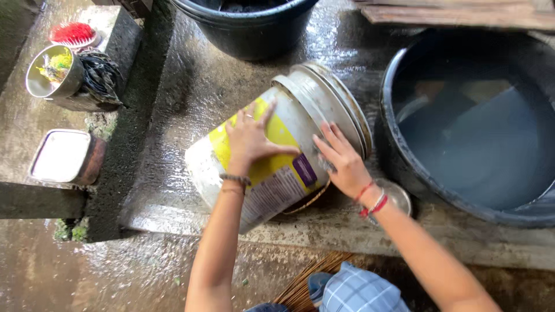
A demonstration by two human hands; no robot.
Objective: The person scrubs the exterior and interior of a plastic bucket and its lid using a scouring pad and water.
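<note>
Both hands flat and open on the white-yellow bucket (283, 144), left hand (250, 138) and right hand (341, 162), bucket tipped on the wet concrete floor (185, 92) beside a water-filled black tub (399, 162); bucket contents hidden, second black tub (248, 34) cut off.

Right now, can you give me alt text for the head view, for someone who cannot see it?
Both hands, left hand and right hand, press flat on a white plastic bucket with a yellow label, lying tilted on wet concrete. A large dark tub of water sits to its right, a metal bowl and red brush at far left.
</note>
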